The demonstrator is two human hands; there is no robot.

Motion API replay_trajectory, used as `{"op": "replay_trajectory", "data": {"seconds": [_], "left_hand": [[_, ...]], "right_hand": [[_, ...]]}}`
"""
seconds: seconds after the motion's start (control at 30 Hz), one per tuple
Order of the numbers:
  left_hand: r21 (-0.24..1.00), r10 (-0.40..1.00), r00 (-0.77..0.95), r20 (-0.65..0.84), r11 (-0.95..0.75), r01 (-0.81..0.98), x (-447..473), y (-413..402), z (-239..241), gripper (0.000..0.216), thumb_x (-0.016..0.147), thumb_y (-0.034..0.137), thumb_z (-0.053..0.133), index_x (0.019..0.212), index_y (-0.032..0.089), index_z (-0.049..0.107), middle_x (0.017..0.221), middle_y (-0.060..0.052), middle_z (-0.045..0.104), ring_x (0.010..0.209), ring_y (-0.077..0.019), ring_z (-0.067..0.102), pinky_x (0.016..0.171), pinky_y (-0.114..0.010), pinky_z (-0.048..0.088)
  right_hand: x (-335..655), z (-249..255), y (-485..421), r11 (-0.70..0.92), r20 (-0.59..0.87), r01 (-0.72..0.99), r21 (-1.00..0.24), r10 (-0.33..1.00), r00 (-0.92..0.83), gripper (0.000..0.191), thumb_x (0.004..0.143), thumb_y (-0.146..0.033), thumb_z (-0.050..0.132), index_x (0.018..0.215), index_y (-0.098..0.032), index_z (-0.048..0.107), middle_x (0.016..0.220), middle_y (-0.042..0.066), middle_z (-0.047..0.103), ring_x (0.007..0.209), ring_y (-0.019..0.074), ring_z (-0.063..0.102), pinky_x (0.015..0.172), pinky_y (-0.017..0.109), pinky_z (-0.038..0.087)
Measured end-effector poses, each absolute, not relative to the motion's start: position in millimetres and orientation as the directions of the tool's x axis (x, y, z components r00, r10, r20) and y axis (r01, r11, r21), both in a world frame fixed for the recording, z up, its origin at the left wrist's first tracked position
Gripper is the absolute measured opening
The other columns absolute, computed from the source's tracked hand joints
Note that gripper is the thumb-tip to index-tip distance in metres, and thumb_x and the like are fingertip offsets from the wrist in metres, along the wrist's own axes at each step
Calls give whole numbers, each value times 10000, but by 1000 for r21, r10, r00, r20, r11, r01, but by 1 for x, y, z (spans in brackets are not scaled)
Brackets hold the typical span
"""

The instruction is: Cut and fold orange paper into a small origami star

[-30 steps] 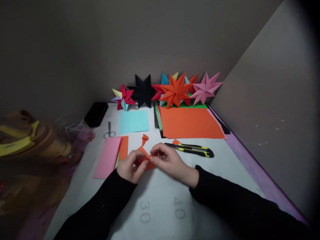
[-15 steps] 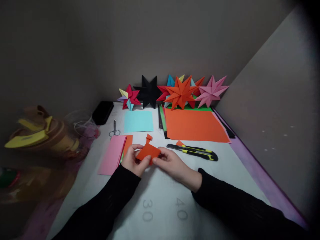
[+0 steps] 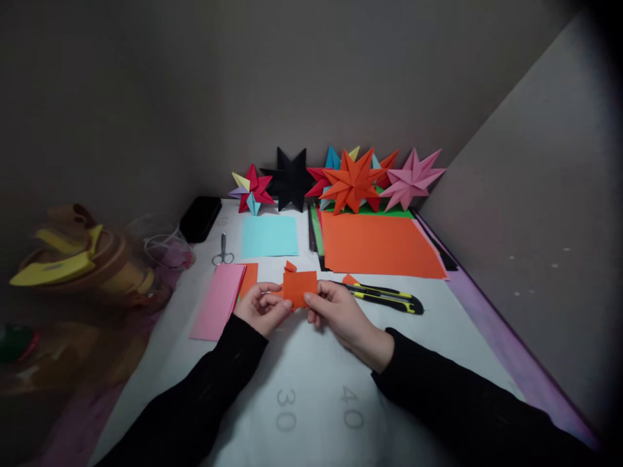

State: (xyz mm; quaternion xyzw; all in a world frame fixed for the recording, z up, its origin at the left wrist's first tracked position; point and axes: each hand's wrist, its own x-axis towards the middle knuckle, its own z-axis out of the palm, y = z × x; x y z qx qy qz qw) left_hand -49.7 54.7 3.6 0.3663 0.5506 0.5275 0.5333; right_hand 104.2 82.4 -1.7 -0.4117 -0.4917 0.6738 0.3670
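Both hands hold up a small orange paper square (image 3: 298, 287) above the white mat (image 3: 311, 389). My left hand (image 3: 263, 308) pinches its lower left edge. My right hand (image 3: 337, 312) pinches its right edge with thumb and fingers closed. A small folded orange scrap (image 3: 290, 266) lies just behind the square. Both sleeves are black.
A yellow-black utility knife (image 3: 384, 298) lies right of my hands. Pink paper (image 3: 219, 300), scissors (image 3: 223, 251), a light blue sheet (image 3: 270, 235) and a stack topped with orange paper (image 3: 379, 245) lie on the mat. Folded paper stars (image 3: 351, 180) line the back wall. A black case (image 3: 200, 218) sits far left.
The orange paper went from pressed low between my fingers to unfolded and held up as a flat square. My hands moved slightly apart and away from me.
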Motion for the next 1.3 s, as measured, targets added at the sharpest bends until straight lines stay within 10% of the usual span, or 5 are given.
{"op": "replay_trajectory", "data": {"seconds": [0.43,0.73,1.3], "left_hand": [[939,978,-105,-180,203,279,-52,52,1,345,642,408,600,455,160,451,378,47,458,346,-50,334,368,-177,246],[913,985,-167,49,24,408,-52,51,-6,321,658,400,566,472,167,448,426,61,359,423,-64,307,421,-191,254],[879,962,-269,-46,167,447,-68,56,7,287,680,452,572,627,172,608,502,12,554,478,-112,477,482,-219,381]], "right_hand": [[102,4,79,-233,-219,20,-972,876,-429,220,740,-363,595,718,-154,528,504,-34,526,400,62,445,374,176,326],[102,8,79,-241,-244,63,-968,863,-442,238,749,-365,574,655,-155,513,480,-33,513,371,52,420,354,172,303],[107,10,92,-178,-142,-103,-979,947,-290,278,747,-401,577,639,-181,446,521,-54,412,421,56,322,388,194,224]]}}
